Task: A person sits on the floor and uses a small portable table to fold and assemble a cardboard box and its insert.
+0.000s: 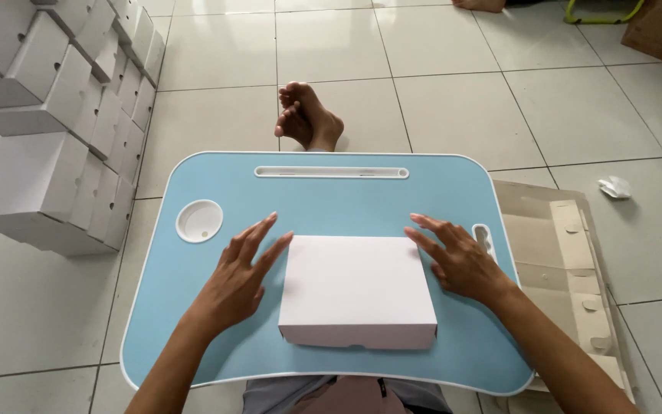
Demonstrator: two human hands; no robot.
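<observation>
A: So, where's the white box (357,287) rel. to the hands?
B: Between them, flat on the blue lap desk (331,201). Left hand (237,280) just beside its left edge, right hand (457,259) touching the right edge, about equally near. Both open, fingers spread, gripping nothing.
A: Long axis?
B: Runs hand to hand, side to side.

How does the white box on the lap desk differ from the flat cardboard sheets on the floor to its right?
The white box is folded up and closed; the flat cardboard sheets lie unfolded. The box sits on the blue lap desk between the left hand and right hand; the sheets lie untouched on the floor.
</observation>
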